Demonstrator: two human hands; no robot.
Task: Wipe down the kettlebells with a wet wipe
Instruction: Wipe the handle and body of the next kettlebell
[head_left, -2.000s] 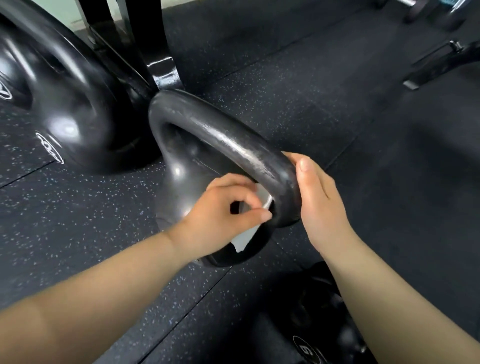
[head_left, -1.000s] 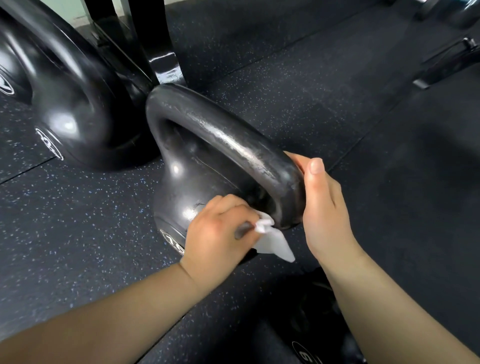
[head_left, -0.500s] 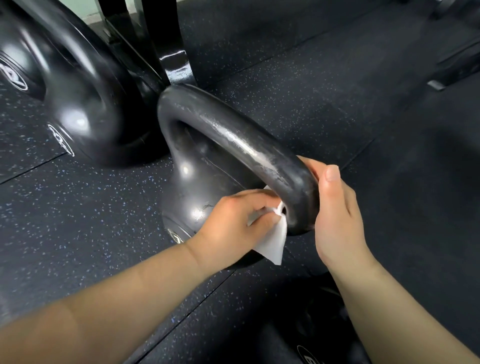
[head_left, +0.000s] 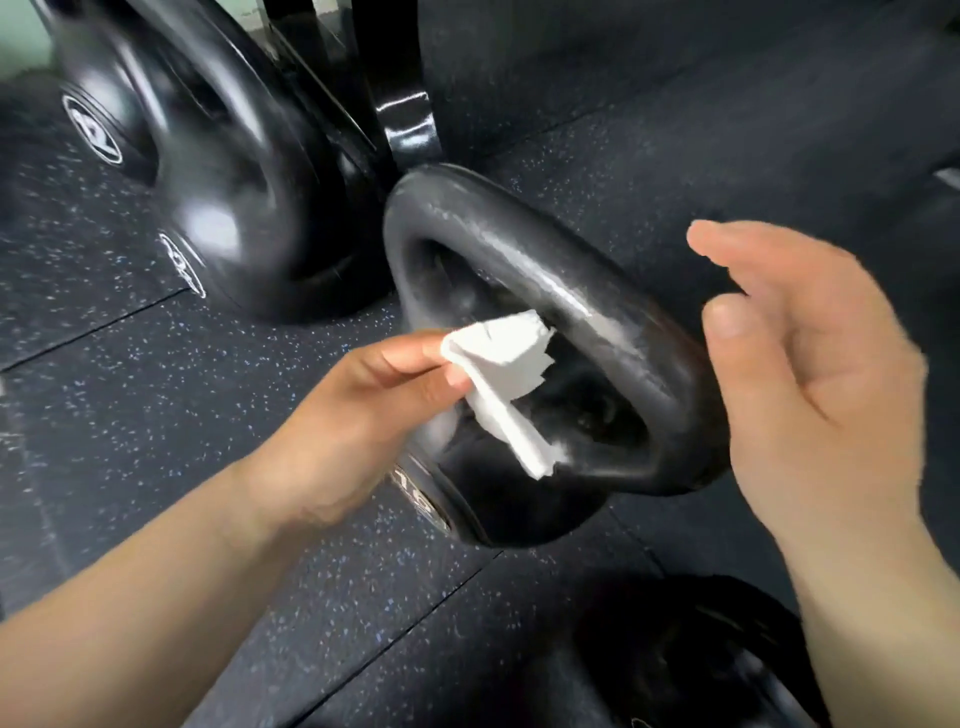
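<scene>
A black kettlebell (head_left: 561, 291) stands on the speckled rubber floor in the middle of the view, its thick handle arching toward me. My left hand (head_left: 363, 410) pinches a crumpled white wet wipe (head_left: 506, 374), which hangs in front of the handle's opening, just off the metal. My right hand (head_left: 810, 374) hovers to the right of the handle with fingers spread, touching nothing. A larger black kettlebell (head_left: 234, 171) with a round white logo stands behind at the left.
A third dark kettlebell (head_left: 691, 660) lies low at the bottom right, near my right forearm. A glossy black rack post (head_left: 400, 78) rises behind the kettlebells. Dark rubber floor tiles (head_left: 130, 395) stretch left and far right.
My right hand has let go of the handle and opened beside it. My left hand has pulled the wipe back from under the handle. The view has shifted closer.
</scene>
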